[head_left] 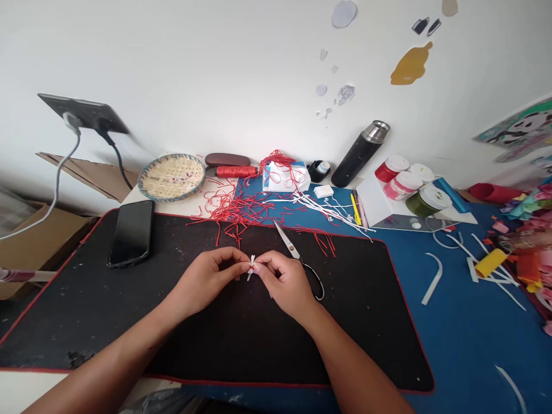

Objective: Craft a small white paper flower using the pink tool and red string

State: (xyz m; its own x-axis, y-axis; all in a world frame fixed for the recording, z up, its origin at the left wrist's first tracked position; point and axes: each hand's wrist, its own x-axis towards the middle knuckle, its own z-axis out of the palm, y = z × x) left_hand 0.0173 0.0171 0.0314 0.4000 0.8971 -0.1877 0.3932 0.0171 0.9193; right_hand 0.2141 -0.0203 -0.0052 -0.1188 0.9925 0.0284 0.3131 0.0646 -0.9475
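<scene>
Over black desk mat [328,345], small white bundle [252,268] bound with red thread is pinched between fingertips of left hand [204,282] and right hand [282,280], both closed on it. Steel scissors [293,250] are laid just beside right hand; red thread scraps [233,210] are scattered beyond.

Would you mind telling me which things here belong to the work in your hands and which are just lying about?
Belonging: left hand, right hand, small white bundle tied with red cord, loose red cord strands, steel scissors.
Lying about: black smartphone, black steel-topped flask, woven bamboo tray.
</scene>
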